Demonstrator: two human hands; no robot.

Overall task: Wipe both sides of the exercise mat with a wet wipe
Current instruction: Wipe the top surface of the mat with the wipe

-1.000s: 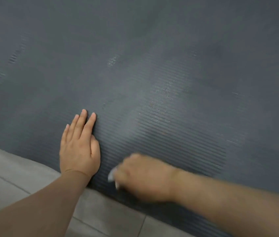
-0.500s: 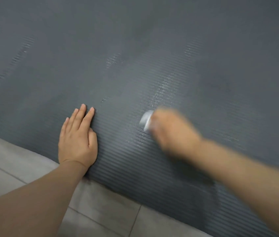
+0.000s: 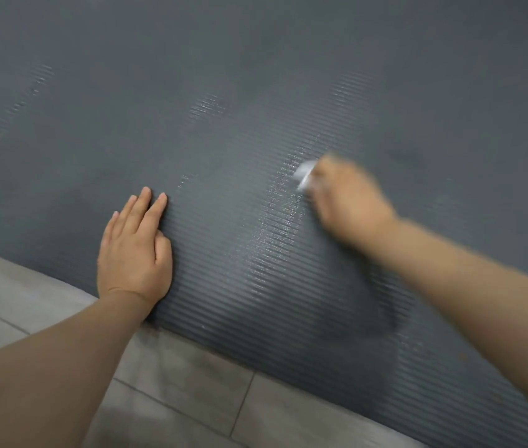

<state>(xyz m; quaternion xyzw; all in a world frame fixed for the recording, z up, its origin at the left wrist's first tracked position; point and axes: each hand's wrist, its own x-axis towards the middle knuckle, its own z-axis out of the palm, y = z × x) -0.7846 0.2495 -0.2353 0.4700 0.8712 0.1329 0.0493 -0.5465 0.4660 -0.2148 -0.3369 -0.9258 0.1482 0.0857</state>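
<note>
Wiping was well under way on the side of the ribbed grey exercise mat (image 3: 288, 76) that faced up. We had our left hand (image 3: 135, 250) pressed flat on it, palm down, the fingers straight and close together and grasping nothing, just past the mat's near edge where it met the tiled floor (image 3: 175, 383). Our right hand (image 3: 348, 202) was motion-blurred, but the fingers looked curled down over a bunched white wet wipe (image 3: 304, 174), a corner of which poked out beyond the fingertips and lay against the mat.

Directly below and beside those right fingertips, a glossy wet band ran back toward the near edge, which we read as freshly wiped surface. A few smaller shiny patches sat farther off, beyond the tips of the left fingers and away to their left. The broad stretch ahead of both sets of fingertips looked matt and dry, as did the area out past the right forearm, though blur made that hard to judge.

So, in our estimate, only 1 strip and some scattered spots of this face had been covered; most of side 1 remained. Side 2 lay underneath and out of view, and we could not tell whether it had been cleaned. If not, the mat would need turning over once this face was finished.
</note>
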